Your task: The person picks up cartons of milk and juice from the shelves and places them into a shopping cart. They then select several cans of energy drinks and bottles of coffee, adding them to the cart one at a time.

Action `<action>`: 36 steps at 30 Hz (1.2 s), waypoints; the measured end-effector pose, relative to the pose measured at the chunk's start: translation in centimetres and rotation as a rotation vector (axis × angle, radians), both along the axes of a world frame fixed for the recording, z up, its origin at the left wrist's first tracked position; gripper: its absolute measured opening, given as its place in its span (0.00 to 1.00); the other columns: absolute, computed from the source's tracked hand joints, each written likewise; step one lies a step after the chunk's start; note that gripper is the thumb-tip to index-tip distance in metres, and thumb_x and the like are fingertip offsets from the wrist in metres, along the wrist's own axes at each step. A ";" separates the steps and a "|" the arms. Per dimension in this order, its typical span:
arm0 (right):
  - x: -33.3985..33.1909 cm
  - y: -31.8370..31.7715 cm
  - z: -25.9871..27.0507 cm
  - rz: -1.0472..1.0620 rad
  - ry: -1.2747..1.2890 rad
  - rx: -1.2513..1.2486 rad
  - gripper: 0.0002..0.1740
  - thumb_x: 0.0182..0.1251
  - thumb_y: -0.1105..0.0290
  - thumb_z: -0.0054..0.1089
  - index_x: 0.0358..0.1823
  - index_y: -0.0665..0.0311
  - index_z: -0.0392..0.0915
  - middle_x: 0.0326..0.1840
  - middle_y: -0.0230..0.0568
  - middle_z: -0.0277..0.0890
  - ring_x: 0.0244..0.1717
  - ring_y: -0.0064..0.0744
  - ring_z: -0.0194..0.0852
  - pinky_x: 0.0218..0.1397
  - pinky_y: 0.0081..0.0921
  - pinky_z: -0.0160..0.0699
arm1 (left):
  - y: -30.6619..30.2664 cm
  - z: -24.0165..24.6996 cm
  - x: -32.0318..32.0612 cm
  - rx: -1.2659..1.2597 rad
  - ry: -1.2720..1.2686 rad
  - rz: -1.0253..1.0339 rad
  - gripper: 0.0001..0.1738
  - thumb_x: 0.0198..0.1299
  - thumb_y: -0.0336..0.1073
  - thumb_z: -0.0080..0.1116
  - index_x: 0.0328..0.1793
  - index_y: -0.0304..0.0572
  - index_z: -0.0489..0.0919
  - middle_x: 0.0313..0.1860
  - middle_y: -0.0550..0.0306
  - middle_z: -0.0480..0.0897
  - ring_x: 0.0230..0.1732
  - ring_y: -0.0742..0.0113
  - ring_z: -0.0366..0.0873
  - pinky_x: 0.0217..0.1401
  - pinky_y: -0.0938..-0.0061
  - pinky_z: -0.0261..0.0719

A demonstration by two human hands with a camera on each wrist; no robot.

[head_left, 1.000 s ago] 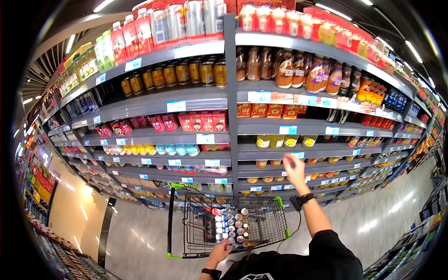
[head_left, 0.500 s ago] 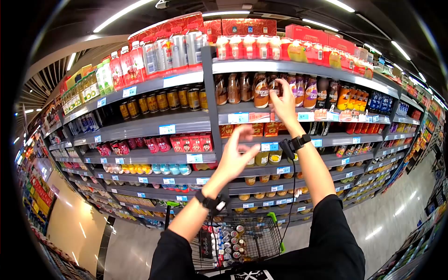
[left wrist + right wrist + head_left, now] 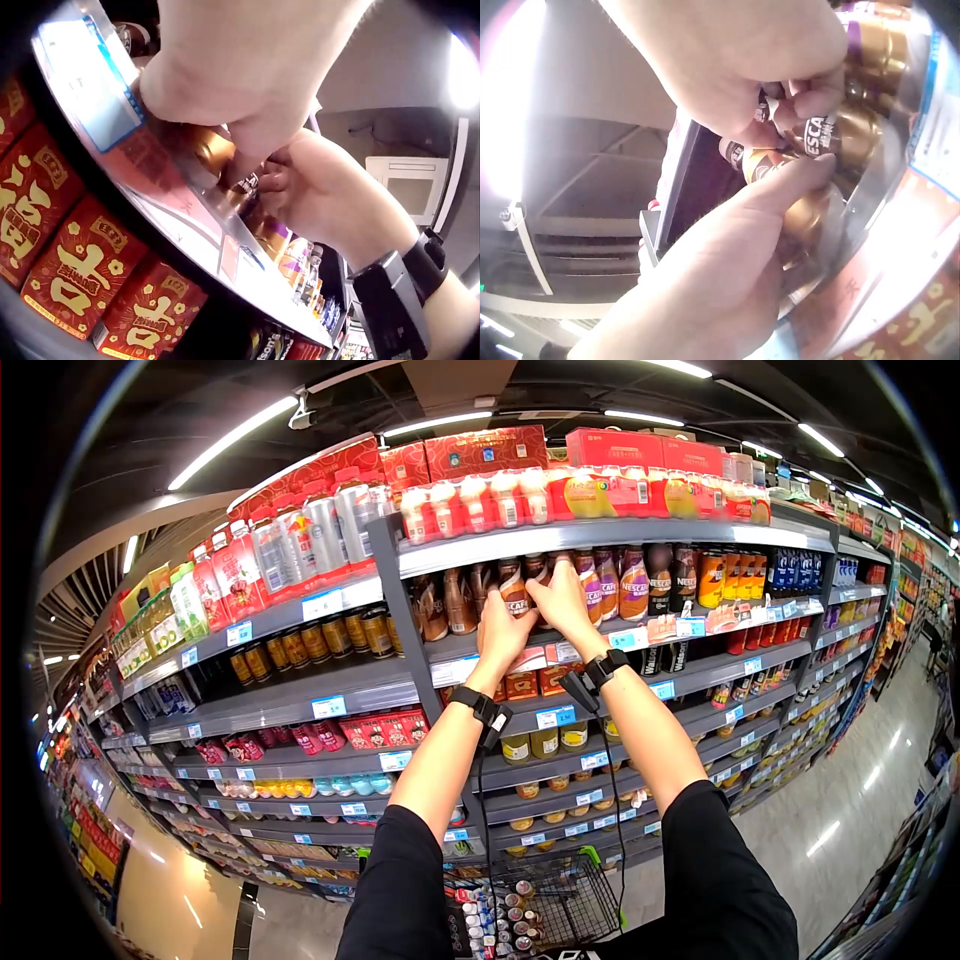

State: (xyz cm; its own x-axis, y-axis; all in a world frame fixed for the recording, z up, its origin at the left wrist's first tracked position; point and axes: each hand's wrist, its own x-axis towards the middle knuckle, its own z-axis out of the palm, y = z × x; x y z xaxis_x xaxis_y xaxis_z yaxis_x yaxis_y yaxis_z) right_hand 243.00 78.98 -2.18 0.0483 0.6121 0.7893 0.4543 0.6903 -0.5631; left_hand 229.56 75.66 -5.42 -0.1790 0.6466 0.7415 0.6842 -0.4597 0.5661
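Note:
Both hands are at a row of brown coffee bottles on the second shelf. In the head view, my left hand [image 3: 503,630] grips a bottle with a brown and orange label [image 3: 512,588]. Close at its right, my right hand [image 3: 565,603] has its fingers at the neighbouring bottle [image 3: 537,568]. The right wrist view shows my right hand [image 3: 757,60] curled at a dark-labelled bottle [image 3: 844,139], and the thumb of my left hand [image 3: 712,262] against the bottles. Seen from the left wrist, the left hand [image 3: 240,82] hides much of its bottle [image 3: 212,152].
Red and white bottles [image 3: 475,503] line the shelf above. Price tags run along the shelf edge [image 3: 590,635]. A wire cart [image 3: 570,905] holding cans [image 3: 515,915] stands below. Cables [image 3: 620,810] hang from both wrists.
The left hand has risen from the cart to the bottle row. The right hand has gone up from the lower shelves to the bottles, and both hands are now close together. The head view has tilted up.

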 end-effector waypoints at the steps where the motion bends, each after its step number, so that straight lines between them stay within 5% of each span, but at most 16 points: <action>1: 0.1 -0.8 0.0 -0.021 -0.008 0.013 0.32 0.61 0.61 0.68 0.64 0.71 0.74 0.57 0.65 0.79 0.58 0.69 0.80 0.61 0.54 0.80 | 0.0 -0.1 -0.3 0.018 -0.049 -0.068 0.34 0.54 0.43 0.79 0.59 0.30 0.73 0.54 0.35 0.86 0.54 0.47 0.88 0.56 0.58 0.84; 4: 0.5 -2.1 -0.5 -0.019 -0.016 0.154 0.27 0.58 0.59 0.73 0.56 0.68 0.83 0.56 0.57 0.79 0.55 0.61 0.83 0.57 0.48 0.82 | -1.3 0.1 -0.9 0.125 -0.181 -0.261 0.39 0.52 0.36 0.83 0.64 0.32 0.69 0.56 0.39 0.86 0.57 0.55 0.87 0.59 0.62 0.85; 9: 1.3 -5.9 -2.0 0.057 0.077 0.328 0.25 0.55 0.67 0.81 0.51 0.70 0.82 0.49 0.47 0.79 0.46 0.42 0.81 0.52 0.33 0.81 | -3.6 -0.5 -1.2 0.143 -0.220 -0.353 0.39 0.48 0.26 0.82 0.65 0.37 0.70 0.55 0.46 0.87 0.56 0.63 0.85 0.60 0.64 0.84; 13: 2.3 -12.0 -4.5 0.093 0.296 0.521 0.19 0.61 0.72 0.80 0.49 0.68 0.80 0.48 0.43 0.77 0.46 0.35 0.82 0.50 0.29 0.83 | -6.3 -2.7 -1.2 0.651 0.154 -0.255 0.27 0.52 0.21 0.72 0.58 0.42 0.76 0.60 0.45 0.84 0.68 0.37 0.79 0.71 0.50 0.79; 16: 4.0 -16.6 -9.8 0.315 0.619 0.328 0.16 0.64 0.76 0.77 0.46 0.69 0.78 0.49 0.36 0.78 0.48 0.26 0.79 0.50 0.24 0.83 | -12.0 -5.1 -2.5 0.786 0.266 -0.223 0.25 0.50 0.26 0.74 0.56 0.43 0.79 0.60 0.48 0.85 0.69 0.41 0.80 0.76 0.44 0.74; 18: 5.1 -20.9 -14.3 0.463 0.745 0.007 0.16 0.64 0.76 0.77 0.47 0.70 0.76 0.46 0.31 0.77 0.46 0.24 0.79 0.50 0.24 0.82 | -17.1 -9.4 -3.3 0.668 0.219 -0.210 0.23 0.51 0.29 0.74 0.55 0.44 0.81 0.59 0.48 0.86 0.69 0.42 0.80 0.76 0.44 0.74; 20: 6.3 -24.8 -19.2 0.451 0.507 -0.302 0.17 0.62 0.74 0.79 0.45 0.71 0.79 0.42 0.31 0.77 0.43 0.22 0.78 0.48 0.22 0.80 | -22.2 -16.1 -4.8 0.441 0.211 -0.213 0.20 0.51 0.30 0.74 0.53 0.44 0.83 0.57 0.49 0.87 0.67 0.44 0.82 0.75 0.45 0.75; 24: 6.4 -29.3 -32.7 0.305 -0.074 -0.480 0.17 0.56 0.65 0.84 0.36 0.69 0.85 0.32 0.34 0.74 0.31 0.25 0.72 0.36 0.27 0.72 | -33.3 -29.6 -7.5 -0.219 0.217 -0.205 0.17 0.49 0.27 0.72 0.47 0.43 0.83 0.50 0.51 0.88 0.57 0.46 0.86 0.66 0.52 0.82; 25: 7.1 -29.8 -37.0 0.250 -0.308 -0.577 0.20 0.58 0.58 0.83 0.36 0.67 0.86 0.27 0.36 0.70 0.26 0.33 0.69 0.32 0.28 0.70 | -36.0 -32.7 -8.4 -0.407 0.172 -0.181 0.18 0.48 0.26 0.72 0.48 0.43 0.83 0.48 0.51 0.87 0.54 0.45 0.85 0.63 0.53 0.82; 27: 6.6 -31.1 -42.5 0.257 -0.480 -0.628 0.19 0.60 0.55 0.79 0.36 0.64 0.86 0.31 0.44 0.80 0.29 0.45 0.80 0.33 0.38 0.79 | -42.2 -39.8 -9.8 -0.696 0.091 -0.136 0.21 0.46 0.24 0.71 0.49 0.45 0.83 0.46 0.51 0.87 0.52 0.43 0.83 0.55 0.54 0.82; 30: 6.1 -30.6 -50.5 0.279 -0.634 -0.760 0.19 0.59 0.53 0.77 0.35 0.61 0.84 0.39 0.47 0.88 0.36 0.50 0.89 0.38 0.46 0.86 | -50.2 -43.4 -10.0 -1.117 0.167 -0.058 0.21 0.48 0.25 0.71 0.50 0.47 0.82 0.47 0.51 0.88 0.54 0.43 0.83 0.54 0.51 0.82; 34: 4.1 -28.0 -57.4 0.324 -0.720 -1.004 0.23 0.55 0.46 0.76 0.37 0.58 0.85 0.33 0.45 0.88 0.36 0.54 0.89 0.38 0.48 0.86 | -57.3 -47.2 -8.4 -1.438 -0.023 0.024 0.21 0.50 0.33 0.75 0.50 0.48 0.81 0.44 0.47 0.88 0.49 0.38 0.86 0.49 0.49 0.85; 36: 2.1 -26.4 -60.6 0.316 -0.913 -1.074 0.23 0.57 0.46 0.75 0.41 0.58 0.84 0.33 0.47 0.88 0.36 0.54 0.89 0.37 0.48 0.86 | -59.8 -49.0 -6.9 -1.493 -0.135 0.118 0.30 0.49 0.37 0.76 0.59 0.50 0.76 0.44 0.41 0.88 0.48 0.34 0.86 0.49 0.45 0.84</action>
